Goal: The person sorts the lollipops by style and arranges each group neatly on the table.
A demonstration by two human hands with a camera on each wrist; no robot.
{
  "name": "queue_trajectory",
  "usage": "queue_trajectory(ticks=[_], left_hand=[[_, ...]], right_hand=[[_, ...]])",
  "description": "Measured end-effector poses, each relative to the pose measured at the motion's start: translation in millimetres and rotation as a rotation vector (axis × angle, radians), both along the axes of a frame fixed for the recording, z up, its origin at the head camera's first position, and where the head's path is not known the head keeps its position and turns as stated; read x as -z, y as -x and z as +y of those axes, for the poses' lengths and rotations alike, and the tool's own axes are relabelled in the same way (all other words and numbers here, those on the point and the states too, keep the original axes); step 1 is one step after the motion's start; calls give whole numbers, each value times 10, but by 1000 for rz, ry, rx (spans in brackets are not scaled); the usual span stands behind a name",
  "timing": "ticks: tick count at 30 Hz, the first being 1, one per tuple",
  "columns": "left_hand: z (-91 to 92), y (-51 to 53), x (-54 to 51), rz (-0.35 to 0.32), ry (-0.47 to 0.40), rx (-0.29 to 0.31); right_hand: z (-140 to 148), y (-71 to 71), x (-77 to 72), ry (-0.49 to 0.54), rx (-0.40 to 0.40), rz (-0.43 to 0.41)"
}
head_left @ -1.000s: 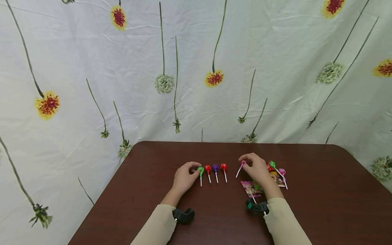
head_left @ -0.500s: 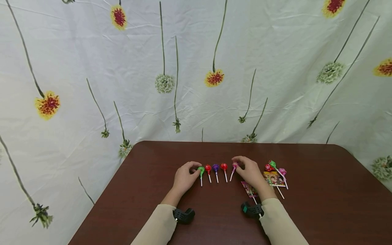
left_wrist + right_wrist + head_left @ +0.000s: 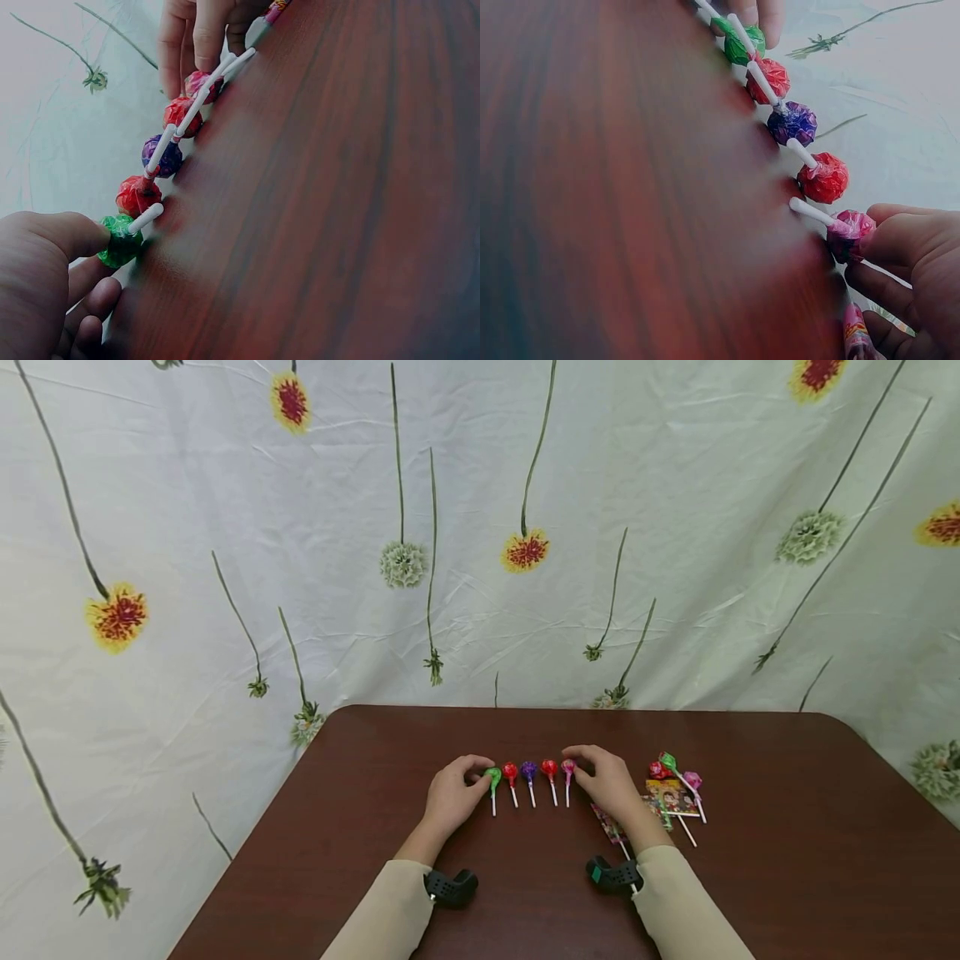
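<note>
Lollipops lie in a row on the brown table, heads away from me and sticks toward me. At the row's left end, my left hand [image 3: 452,795] pinches the head of a green lollipop [image 3: 120,241] between thumb and fingers. To its right come a red lollipop [image 3: 510,772], a purple lollipop [image 3: 528,771] and another red lollipop [image 3: 550,768]. My right hand [image 3: 609,783] holds the head of a pink lollipop [image 3: 850,234] at the right end, thumb on its near side. That pink head sits close beside the second red one.
Right of my right hand lies a loose group: a green lollipop [image 3: 667,762], a pink lollipop [image 3: 692,780], a red one and a flat printed packet [image 3: 670,797]. Another flat pink packet [image 3: 606,823] is partly hidden beneath my right forearm. A flowered cloth [image 3: 480,527] hangs behind the table.
My right hand has moved left with the pink lollipop, bringing it to the row's right end and turning its stick straighter. The left hand has stayed on the green lollipop.
</note>
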State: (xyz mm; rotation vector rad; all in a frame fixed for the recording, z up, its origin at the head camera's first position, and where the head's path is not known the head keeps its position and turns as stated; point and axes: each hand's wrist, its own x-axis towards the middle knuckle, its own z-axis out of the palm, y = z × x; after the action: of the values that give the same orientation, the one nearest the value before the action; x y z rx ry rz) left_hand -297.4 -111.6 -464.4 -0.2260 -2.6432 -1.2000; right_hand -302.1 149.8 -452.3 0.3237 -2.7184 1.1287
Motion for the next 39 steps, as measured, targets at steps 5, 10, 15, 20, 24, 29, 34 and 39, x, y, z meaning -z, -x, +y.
queue_trajectory(ticks=[5,10,15,20,24,29,34,39], left_hand=[[-2,1,1,-2,-4,0],[-2,1,2,-2,-5,2],[-1,9,1,-4,-9,3],[-4,0,-3,-4,-14,11],[-4,-6,-3,-2,-11,13],[-3,-5,3,-5,-3,9],[-4,-1,7,-11,-10,9],[-5,7,23,-9,-9,10]], right_hand=[[11,-1,-13,3,-1,6],[15,-6,-34,-2,2,11],[38,-13,-75,4,22,5],[79,-35,-129,21,40,6],[113,-35,-162,22,47,34],[163,-15,-194,18,51,69],[227,-17,-222,17,60,57],[292,-39,-266,13,67,45]])
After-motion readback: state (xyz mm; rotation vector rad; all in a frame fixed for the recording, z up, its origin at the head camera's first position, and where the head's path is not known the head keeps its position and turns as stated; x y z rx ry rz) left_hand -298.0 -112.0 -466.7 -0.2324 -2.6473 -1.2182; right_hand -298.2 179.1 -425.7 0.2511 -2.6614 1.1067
